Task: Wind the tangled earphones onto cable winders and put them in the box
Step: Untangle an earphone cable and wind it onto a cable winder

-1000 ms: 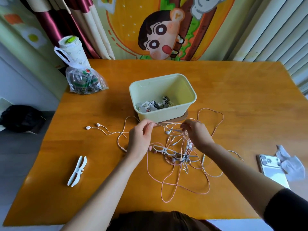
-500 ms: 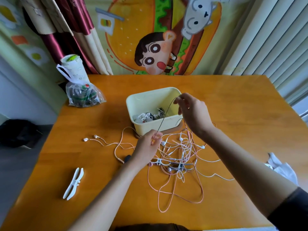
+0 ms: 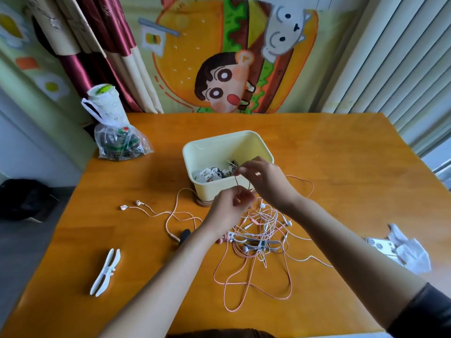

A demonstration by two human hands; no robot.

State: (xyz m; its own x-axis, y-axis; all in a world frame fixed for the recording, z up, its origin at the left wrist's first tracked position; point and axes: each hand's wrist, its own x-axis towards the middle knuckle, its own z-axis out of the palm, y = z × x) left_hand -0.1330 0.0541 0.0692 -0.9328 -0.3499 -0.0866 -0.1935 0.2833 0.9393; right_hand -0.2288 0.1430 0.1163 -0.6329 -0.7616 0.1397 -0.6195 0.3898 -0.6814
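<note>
Grip: left hand (image 3: 227, 211), right hand (image 3: 267, 182) pinch cord (image 3: 235, 181), blurred.

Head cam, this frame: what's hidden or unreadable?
Head view:
- Phone: partly under the tissue.
- Box contents: small, jumbled; right hand covers some.
- Dark cable pinched by left hand and right hand: ends lost in the tangle.
- Black object: left forearm hides part.

Wooden table (image 3: 341, 167) seen from above. Cream box (image 3: 219, 140) placed at centre, wound earphones heaped inside. Dark cable (image 3: 236, 179) pinched between left hand (image 3: 228, 212) and right hand (image 3: 267, 182), raised in front of box. Pink-and-white tangle (image 3: 262, 228) spread beneath hands. White winder (image 3: 105, 272) laid well apart, near left. Phone (image 3: 378, 246) and tissue (image 3: 412, 256) seen at right edge.
</note>
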